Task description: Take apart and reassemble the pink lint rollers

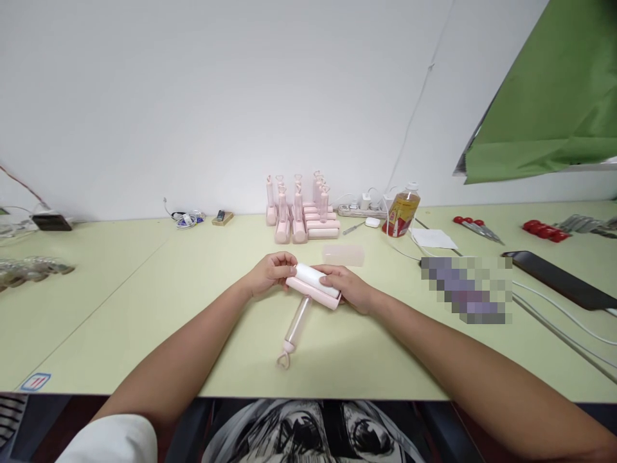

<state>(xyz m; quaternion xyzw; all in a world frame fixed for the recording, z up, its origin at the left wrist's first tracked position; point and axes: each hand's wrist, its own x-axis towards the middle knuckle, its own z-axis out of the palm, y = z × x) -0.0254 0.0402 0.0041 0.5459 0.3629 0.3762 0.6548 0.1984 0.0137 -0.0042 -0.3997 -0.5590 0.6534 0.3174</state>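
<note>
A pink lint roller (315, 292) with a white sticky roll (311, 276) lies in front of me, its clear handle slanting down toward the table's near edge and ending in a heart-shaped loop. With curled fingers, my left hand (272, 273) pinches the roller's left end. My right hand (351, 287) grips the other end, thumb pressed on the white roll. Just beyond the right hand lies a translucent pale pink cover (343, 254). Several similar lint rollers (299, 228) stand grouped by the wall, handles upward.
A bottle of amber liquid (402, 210) stands at the back right beside a power strip (361, 211). White paper (435, 238), red-handled tools (477, 226), a black device (563, 280) and white cables occupy the right side. Bundled cables (186, 220) lie at the back left.
</note>
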